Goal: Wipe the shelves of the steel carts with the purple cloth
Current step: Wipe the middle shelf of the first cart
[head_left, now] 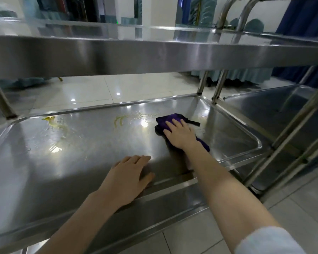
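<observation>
Cloth on the lower steel shelf point(77, 162)
My right hand point(181, 133) presses flat, fingers straight, on the crumpled purple cloth point(164, 121) at far right. My left hand point(128, 177) lies flat on the glossy metal, grasping nothing.

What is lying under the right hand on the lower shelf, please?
The purple cloth lies under the right hand, whose straight fingers press it onto the lower shelf. The steel beneath the cloth is covered, so any dirt there cannot be seen.
</observation>
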Demonstrator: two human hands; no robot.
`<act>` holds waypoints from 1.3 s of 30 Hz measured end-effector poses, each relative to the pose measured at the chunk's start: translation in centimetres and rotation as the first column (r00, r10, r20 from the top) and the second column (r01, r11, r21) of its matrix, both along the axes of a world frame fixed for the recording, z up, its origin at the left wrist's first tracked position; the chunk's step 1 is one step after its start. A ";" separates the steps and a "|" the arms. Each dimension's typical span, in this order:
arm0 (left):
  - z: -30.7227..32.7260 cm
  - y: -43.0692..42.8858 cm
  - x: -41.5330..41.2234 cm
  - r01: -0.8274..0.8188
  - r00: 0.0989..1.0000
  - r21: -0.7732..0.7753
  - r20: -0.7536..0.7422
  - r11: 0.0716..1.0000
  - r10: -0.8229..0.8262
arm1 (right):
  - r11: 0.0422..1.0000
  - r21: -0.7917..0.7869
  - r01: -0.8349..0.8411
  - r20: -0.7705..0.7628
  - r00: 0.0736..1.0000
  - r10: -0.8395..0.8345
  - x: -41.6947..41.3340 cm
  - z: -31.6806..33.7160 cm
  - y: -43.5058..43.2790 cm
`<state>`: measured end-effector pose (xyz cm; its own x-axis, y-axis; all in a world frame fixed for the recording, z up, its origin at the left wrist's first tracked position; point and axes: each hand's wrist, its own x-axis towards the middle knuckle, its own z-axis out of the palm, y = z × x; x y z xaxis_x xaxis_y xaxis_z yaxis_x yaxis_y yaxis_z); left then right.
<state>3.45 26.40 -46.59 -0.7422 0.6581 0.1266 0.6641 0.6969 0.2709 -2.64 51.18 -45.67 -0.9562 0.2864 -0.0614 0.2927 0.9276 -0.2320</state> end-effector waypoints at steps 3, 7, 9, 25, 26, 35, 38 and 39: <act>0.2 -0.1 -0.2 0.013 0.999 -0.015 -0.031 1.000 -0.013 | 0.999 0.027 -0.027 0.012 1.000 0.026 0.8 0.0 -0.2; 0.8 1.6 -0.4 -0.008 0.996 0.003 -0.084 1.000 0.008 | 0.973 0.124 -0.194 -0.124 0.970 0.209 9.8 -1.6 -0.3; 0.7 3.1 -0.5 0.010 0.996 0.043 -0.092 0.999 -0.006 | 0.966 0.103 -0.237 -0.131 0.959 0.249 13.0 -1.8 0.3; 0.2 10.2 -1.6 0.056 0.998 0.012 -0.042 0.998 -0.055 | 0.988 0.090 -0.125 -0.095 0.986 0.133 9.3 -1.0 6.9; 0.1 10.9 -1.6 0.075 0.997 0.014 -0.023 0.997 -0.075 | 0.986 0.103 -0.130 -0.117 0.983 0.142 11.5 -1.0 7.1; -0.2 13.5 -1.5 0.068 0.993 -0.024 -0.095 0.997 -0.070 | 0.994 0.093 -0.052 -0.052 0.997 0.057 6.3 -1.1 10.2; 0.0 13.6 -1.9 0.066 0.995 0.002 -0.075 0.998 -0.066 | 0.996 0.052 0.075 -0.043 0.996 -0.073 1.2 -0.7 11.6; 0.1 13.7 -1.9 0.066 0.996 -0.001 -0.066 0.998 -0.066 | 0.994 0.050 0.093 -0.040 0.995 -0.091 0.5 -0.8 11.7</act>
